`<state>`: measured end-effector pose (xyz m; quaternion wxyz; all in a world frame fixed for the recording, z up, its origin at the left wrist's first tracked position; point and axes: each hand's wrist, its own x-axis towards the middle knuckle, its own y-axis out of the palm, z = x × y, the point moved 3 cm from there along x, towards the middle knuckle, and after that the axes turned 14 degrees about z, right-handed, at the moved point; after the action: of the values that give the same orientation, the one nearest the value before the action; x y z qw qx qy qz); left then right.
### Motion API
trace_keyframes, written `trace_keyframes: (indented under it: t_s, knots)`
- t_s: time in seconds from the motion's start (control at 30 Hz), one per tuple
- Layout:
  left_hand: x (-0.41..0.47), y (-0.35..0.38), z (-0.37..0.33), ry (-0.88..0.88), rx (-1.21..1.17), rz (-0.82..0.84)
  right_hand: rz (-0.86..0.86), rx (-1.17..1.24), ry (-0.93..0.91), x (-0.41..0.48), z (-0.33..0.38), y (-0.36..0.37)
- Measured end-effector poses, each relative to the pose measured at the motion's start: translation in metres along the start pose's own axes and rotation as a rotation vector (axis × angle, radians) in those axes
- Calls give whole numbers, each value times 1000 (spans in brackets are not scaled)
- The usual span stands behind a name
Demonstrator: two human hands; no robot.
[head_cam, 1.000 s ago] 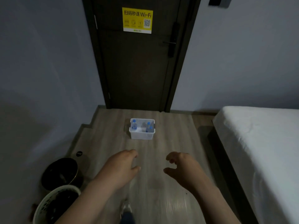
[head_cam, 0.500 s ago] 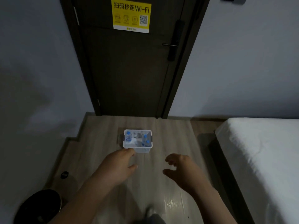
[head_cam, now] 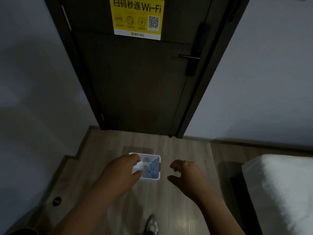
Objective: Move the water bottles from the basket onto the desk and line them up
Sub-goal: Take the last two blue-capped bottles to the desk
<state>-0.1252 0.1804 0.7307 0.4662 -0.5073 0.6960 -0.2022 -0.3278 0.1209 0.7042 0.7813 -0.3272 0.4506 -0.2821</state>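
Observation:
A small white plastic basket (head_cam: 155,178) stands on the wooden floor in front of a dark door. Inside it I see water bottles with blue caps (head_cam: 152,168), blurred. My left hand (head_cam: 122,172) reaches out over the basket's left side and hides that part; its fingers are loosely curved and I cannot see them holding anything. My right hand (head_cam: 184,173) hovers to the right of the basket, apart from it, fingers loosely curled and empty. No desk is in view.
The dark door (head_cam: 135,78) with a yellow Wi-Fi sign (head_cam: 138,17) and a handle (head_cam: 188,56) is straight ahead. A white bed (head_cam: 279,192) fills the lower right. My shoe (head_cam: 152,224) is on the floor below. A round black floor fitting (head_cam: 56,200) lies left.
I have walked closer to the door and basket. Both hands have moved forward; the left one now overlaps the basket's left side. The bins at lower left have left the view.

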Motion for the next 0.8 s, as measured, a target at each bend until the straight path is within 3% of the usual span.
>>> trace_keyframes:
  t_s: [0.4, 0.57, 0.8]
  knots:
    - [125, -17, 21, -89, -76, 96, 81, 43, 8, 120, -26, -38]
    - [180, -1, 52, -87, -78, 130, 66, 95, 42, 170, -43, -15]
    - [255, 77, 128, -138, -166, 168, 99, 137, 77, 251, -79, 56]
